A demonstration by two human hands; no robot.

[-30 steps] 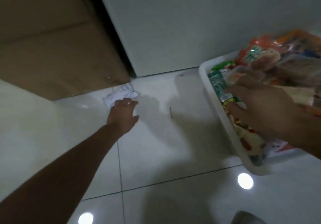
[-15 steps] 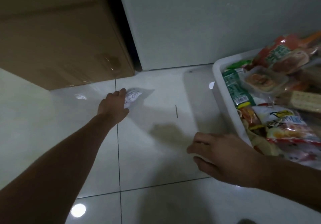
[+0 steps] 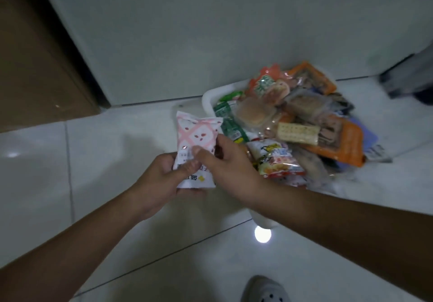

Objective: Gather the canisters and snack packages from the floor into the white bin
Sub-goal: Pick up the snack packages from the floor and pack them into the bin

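At far left I see a brown box standing on the floor, with a dark gap between it and the pale wall behind.

The left hand comes up from the lower left and grasps a packet, pink and white with small red marks. Its fingers are curled under the bottom end and its thumb lies across the printed front. The packet stands nearly upright in the air, off the floor, just beside the left rim of the bin and not inside it.

The right hand reaches in from the lower right and pinches the same packet, with the thumb on its face and the fingers behind its right edge. So I read both hands as closed on the packet.

Right of them the bin sits on the floor against the wall, heaped above its rim with snacks. A green pack lies along the left side, a bun pack next to it, a cracker pack in the middle and an orange bag on the right.

A glare spot shines on the tiles below the bin's near corner, and a grey shoe pokes in at the bottom edge. At far right is something dark, too blurred for me to tell what.
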